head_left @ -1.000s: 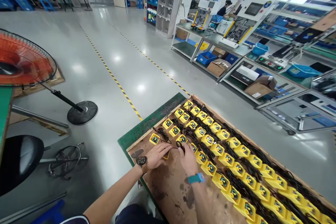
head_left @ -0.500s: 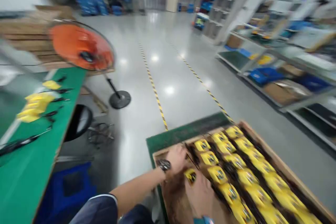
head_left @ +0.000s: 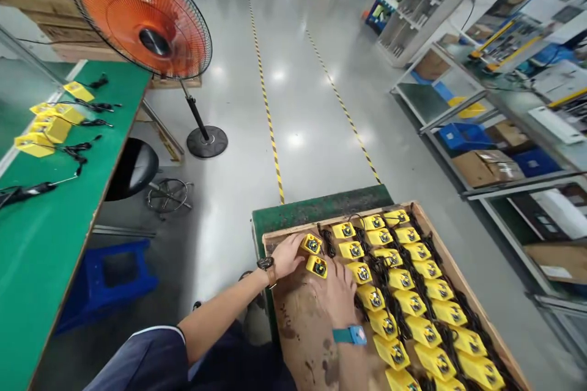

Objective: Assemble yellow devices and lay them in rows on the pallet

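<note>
Your left fingers [head_left: 294, 243] touch upper yellow unit [head_left: 312, 244]; can't tell if pinching. Your right fingers [head_left: 340, 272] loosely spread, lower yellow unit [head_left: 317, 267] at their 9 o'clock. Both units inside wooden tray [head_left: 432, 235].

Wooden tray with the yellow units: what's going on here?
A person's left hand is at a yellow unit near the far-left corner of the wooden tray. Their right hand is beside a second unit; whether it touches is unclear. More units sit in rows to the right, with black cables between them.
</note>
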`<state>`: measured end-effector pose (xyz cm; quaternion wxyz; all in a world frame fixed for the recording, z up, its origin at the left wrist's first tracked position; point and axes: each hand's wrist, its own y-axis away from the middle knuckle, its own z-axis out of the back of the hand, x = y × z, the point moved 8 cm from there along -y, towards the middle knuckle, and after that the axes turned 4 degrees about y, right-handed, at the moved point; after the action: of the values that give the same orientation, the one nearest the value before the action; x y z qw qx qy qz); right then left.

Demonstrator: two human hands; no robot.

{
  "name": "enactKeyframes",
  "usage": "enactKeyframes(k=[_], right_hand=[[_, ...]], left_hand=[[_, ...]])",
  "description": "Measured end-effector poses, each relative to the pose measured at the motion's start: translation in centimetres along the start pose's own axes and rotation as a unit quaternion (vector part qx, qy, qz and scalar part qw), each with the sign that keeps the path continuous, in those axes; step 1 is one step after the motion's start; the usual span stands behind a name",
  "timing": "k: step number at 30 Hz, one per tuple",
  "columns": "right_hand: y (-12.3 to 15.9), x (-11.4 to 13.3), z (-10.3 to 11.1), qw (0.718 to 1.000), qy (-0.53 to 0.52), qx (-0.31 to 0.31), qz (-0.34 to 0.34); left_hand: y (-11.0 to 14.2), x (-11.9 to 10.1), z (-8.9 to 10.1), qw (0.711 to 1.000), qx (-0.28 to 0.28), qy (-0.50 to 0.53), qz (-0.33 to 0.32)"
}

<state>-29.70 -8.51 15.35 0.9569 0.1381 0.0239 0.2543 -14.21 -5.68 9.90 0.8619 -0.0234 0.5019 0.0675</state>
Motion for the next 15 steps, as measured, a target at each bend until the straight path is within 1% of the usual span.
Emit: enactKeyframes(k=[2, 4, 8, 11, 13, 15], right_hand=[[-0.6, -0.1, -0.6, 0.999, -0.011, -0.01, 0.031], [-1.2, -0.2, -1.1, 0.999, -0.027, -0.024, 0.038], [-1.7, 0.2, -1.4, 0.995, -0.067, -0.049, 0.061], [-2.3, 0.7, -1.5, 0.989, -0.085, -0.069, 0.101], [-2.9, 0.8, -1.5, 0.981, -0.09, -0.083, 0.151], [-3.5, 0.3, -1.9, 0.97, -0.09, -0.097, 0.205]], left_hand=[[-0.3, -0.2, -0.7, 1.0, -0.007, -0.008, -0.007], [-1.0, -0.8, -1.0, 1.0, -0.012, -0.024, -0.013], [-2.8, -1.9, -0.7, 0.997, -0.002, -0.072, -0.013], [-3.4, -2.2, 0.1, 0.994, -0.004, -0.11, 0.021], [-3.5, -2.4, 0.5, 0.99, -0.009, -0.132, 0.052], [-3.1, -2.9, 0.6, 0.986, -0.012, -0.149, 0.076]])
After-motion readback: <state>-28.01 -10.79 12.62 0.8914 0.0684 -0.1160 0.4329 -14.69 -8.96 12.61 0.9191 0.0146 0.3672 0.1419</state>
